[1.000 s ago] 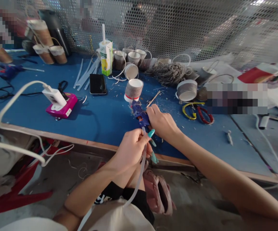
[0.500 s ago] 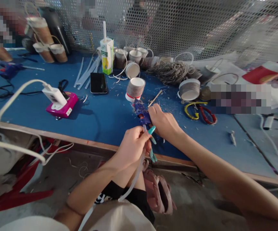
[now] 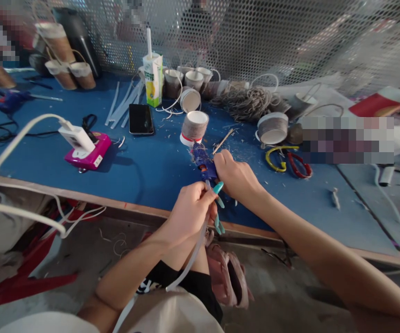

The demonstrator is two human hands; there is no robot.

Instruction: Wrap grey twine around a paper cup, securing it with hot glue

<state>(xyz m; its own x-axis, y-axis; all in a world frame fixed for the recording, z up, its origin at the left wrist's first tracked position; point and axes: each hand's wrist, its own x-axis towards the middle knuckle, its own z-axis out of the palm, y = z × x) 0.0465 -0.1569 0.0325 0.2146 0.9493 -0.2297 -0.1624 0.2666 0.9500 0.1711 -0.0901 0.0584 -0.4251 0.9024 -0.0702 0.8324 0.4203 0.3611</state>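
Near the table's front edge, my left hand [image 3: 193, 208] pinches a translucent glue stick [image 3: 194, 259] at the rear of a blue glue gun [image 3: 201, 159]. The stick's long free end hangs down toward my lap. My right hand [image 3: 236, 175] is closed around the glue gun on its right side. The gun's nose points away from me, right by the base of a cord-wrapped cup [image 3: 194, 127] with a red band low on it. Whether nose and cup touch, I cannot tell.
A phone [image 3: 141, 119], a drink carton [image 3: 153, 79] and a pink power adapter [image 3: 88, 150] lie left. Behind are several wrapped cups and a heap of cord [image 3: 250, 102]. Yellow-and-red-handled scissors [image 3: 298, 165] are on the right, a thin stick [image 3: 223, 141] nearer.
Both hands keep their grips on the glue stick and glue gun. The stick's lower end has shifted slightly left, and the camera view has moved a little.
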